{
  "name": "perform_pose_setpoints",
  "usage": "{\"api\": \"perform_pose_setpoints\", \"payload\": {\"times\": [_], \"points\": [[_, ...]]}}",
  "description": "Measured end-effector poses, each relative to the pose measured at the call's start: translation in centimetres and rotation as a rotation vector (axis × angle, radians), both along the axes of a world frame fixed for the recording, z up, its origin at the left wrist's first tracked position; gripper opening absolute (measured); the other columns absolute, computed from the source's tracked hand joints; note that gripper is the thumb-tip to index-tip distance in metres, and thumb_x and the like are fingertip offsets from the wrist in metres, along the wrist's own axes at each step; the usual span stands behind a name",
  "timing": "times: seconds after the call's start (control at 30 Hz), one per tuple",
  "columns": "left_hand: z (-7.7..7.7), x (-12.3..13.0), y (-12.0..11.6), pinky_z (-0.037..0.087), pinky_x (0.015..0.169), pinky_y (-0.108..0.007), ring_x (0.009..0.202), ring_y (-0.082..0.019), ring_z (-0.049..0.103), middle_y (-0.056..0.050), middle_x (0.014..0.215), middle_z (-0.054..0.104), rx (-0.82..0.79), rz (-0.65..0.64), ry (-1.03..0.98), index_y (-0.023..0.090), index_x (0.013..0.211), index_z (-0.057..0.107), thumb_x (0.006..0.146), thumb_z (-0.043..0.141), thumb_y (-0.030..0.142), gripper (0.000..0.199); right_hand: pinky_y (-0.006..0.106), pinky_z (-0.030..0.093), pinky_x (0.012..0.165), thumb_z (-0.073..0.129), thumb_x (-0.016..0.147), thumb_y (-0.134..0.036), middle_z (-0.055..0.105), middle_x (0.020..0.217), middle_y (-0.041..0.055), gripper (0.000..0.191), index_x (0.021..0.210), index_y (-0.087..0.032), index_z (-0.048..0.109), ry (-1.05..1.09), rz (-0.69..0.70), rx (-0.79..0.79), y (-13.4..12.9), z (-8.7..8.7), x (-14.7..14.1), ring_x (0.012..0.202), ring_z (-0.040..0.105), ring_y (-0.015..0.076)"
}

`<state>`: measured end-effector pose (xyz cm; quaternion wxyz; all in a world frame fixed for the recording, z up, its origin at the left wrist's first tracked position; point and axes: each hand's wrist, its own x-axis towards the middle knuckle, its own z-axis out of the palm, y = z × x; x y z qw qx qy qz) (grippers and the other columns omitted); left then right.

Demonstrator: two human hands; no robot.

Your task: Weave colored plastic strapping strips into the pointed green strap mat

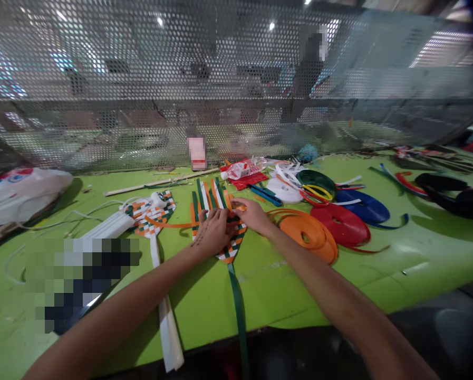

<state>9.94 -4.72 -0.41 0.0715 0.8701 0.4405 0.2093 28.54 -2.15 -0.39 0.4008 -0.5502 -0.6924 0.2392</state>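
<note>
A pointed piece of weaving [231,252] in green, orange and white plastic strips lies on the green table, its loose strip ends [210,193] fanning toward the back. My left hand [213,229] rests flat on it with the fingers spread. At its right edge my right hand [251,215] is closed, pinching an orange strip [236,205]; the fingertips are partly hidden. One orange strip end [173,225] sticks out to the left. A long green strip [237,306] hangs from the point over the table's front edge.
A finished-looking woven piece [145,214] with a white strip handle [167,322] lies left, by a white power strip [112,229]. Coils of orange [317,245], red [350,224] and blue strip [368,206] lie right. Behind stands a perforated metal screen [141,116].
</note>
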Motion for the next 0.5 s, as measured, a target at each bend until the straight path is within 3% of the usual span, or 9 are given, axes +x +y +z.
{"api": "perform_pose_setpoints", "payload": {"times": [0.13, 0.3, 0.5], "points": [[0.5, 0.1, -0.6, 0.021, 0.116, -0.058, 0.129, -0.034, 0.052, -0.012, 0.124, 0.067, 0.046, -0.015, 0.006, 0.025, 0.119, 0.061, 0.097, 0.056, 0.028, 0.024, 0.038, 0.054, 0.101, 0.064, 0.095, -0.027, 0.077, 0.119, 0.0107, 0.026, 0.117, -0.02, 0.076, 0.021, -0.068, 0.105, -0.1, 0.8, 1.1, 0.111, 0.072, 0.0233], [0.5, 0.2, -0.7, 0.021, 0.114, -0.059, 0.127, -0.034, 0.053, -0.011, 0.126, 0.068, 0.047, 0.008, 0.016, 0.026, 0.119, 0.062, 0.096, 0.056, 0.027, 0.023, 0.036, 0.054, 0.092, 0.065, 0.094, -0.024, 0.08, 0.103, 0.0084, 0.017, 0.102, -0.018, 0.079, -0.146, -0.144, 0.095, -0.3, 1.3, 2.5, 0.097, 0.073, 0.0234], [0.2, 0.2, -0.3, 0.026, 0.111, -0.056, 0.13, -0.034, 0.052, -0.014, 0.137, 0.063, 0.0, 0.072, -0.018, 0.024, 0.141, 0.045, 0.097, 0.058, 0.039, 0.049, 0.035, 0.054, 0.089, 0.068, 0.093, -0.02, 0.08, 0.102, 0.0077, 0.015, 0.1, -0.019, 0.081, -0.258, -0.099, 0.057, -0.3, 1.0, 2.5, 0.095, 0.073, 0.0238]]}}
